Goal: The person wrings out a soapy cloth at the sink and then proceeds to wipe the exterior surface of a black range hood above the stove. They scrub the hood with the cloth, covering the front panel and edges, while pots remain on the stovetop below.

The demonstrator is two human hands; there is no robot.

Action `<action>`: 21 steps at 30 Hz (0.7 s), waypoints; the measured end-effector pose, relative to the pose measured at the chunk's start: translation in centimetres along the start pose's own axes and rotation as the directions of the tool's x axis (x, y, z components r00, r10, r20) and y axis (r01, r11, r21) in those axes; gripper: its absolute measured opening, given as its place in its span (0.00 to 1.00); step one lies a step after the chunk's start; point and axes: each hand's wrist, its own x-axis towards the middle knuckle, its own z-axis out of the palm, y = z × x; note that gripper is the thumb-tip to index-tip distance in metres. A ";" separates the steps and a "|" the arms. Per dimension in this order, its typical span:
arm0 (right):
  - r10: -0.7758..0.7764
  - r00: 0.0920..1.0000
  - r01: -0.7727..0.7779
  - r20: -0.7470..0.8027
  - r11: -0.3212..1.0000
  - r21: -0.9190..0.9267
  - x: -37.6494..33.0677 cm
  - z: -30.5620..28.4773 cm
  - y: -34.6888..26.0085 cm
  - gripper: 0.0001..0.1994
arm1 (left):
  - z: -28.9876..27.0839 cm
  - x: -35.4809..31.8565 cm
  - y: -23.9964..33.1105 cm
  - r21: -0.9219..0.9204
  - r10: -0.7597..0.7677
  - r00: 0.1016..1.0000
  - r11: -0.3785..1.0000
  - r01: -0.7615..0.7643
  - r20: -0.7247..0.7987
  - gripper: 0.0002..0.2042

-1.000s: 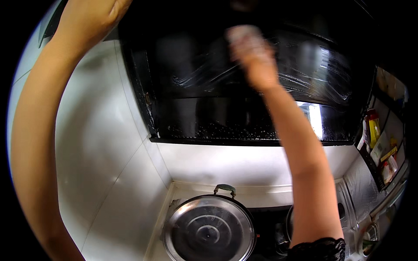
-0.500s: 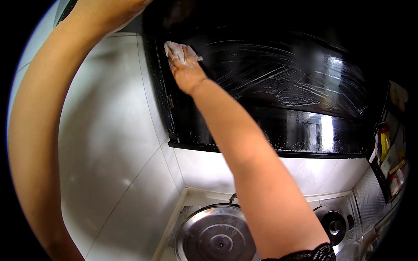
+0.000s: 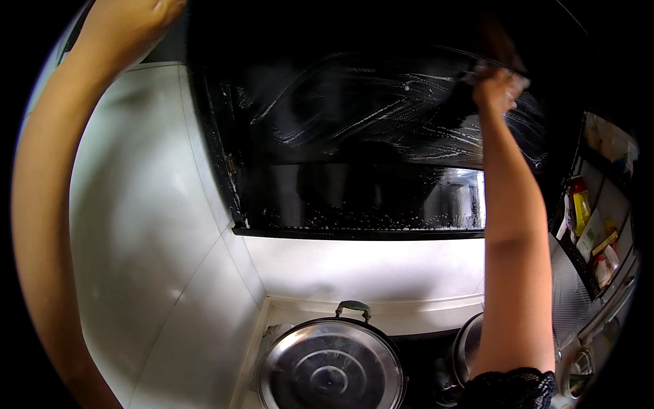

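Observation:
My right hand [image 3: 499, 91] is pressed to the upper right of a glossy black panel [image 3: 327, 146], probably a range hood. Bunched under its fingers is a pale wet cloth [image 3: 522, 82], partly hidden and blurred by motion. White soapy streaks curve across the panel, and droplets dot its lower strip. My left arm reaches up along the left side, and my left hand [image 3: 160, 9] is at the top edge of the picture, beside the panel's dark upper left corner. Its fingers are cut off from view.
Below the panel stands a large lidded pan [image 3: 330, 368] with a raised loop handle; a second round pot [image 3: 467, 344] is partly behind my right arm. A tiled wall [image 3: 157, 225] rises at left. Packets fill a dark rack [image 3: 591, 228] at right.
My right hand has swept the cloth from the panel's left edge across to its upper right. The view has shifted a little, and my left hand stays up at the top left.

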 end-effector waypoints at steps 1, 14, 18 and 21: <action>0.168 0.984 -0.163 -0.054 0.983 0.082 0.8 0.4 0.5 0.29 | -1.4 1.2 -0.3 0.028 0.003 0.999 1.000 -0.004 0.036 0.12; -0.744 0.647 0.564 0.167 0.615 0.552 -23.4 -4.0 -35.8 0.26 | -1.5 1.7 0.3 0.014 0.092 0.994 0.996 -0.091 -0.060 0.09; -0.768 0.619 0.549 0.162 0.571 0.611 -30.2 -4.0 -34.1 0.26 | -1.9 0.8 0.1 0.074 0.078 0.996 0.994 -0.080 0.038 0.09; -0.935 0.292 0.716 0.199 0.352 0.603 -32.6 -7.0 -28.6 0.25 | -2.7 -0.1 -0.6 0.096 0.069 0.991 0.992 -0.080 0.112 0.09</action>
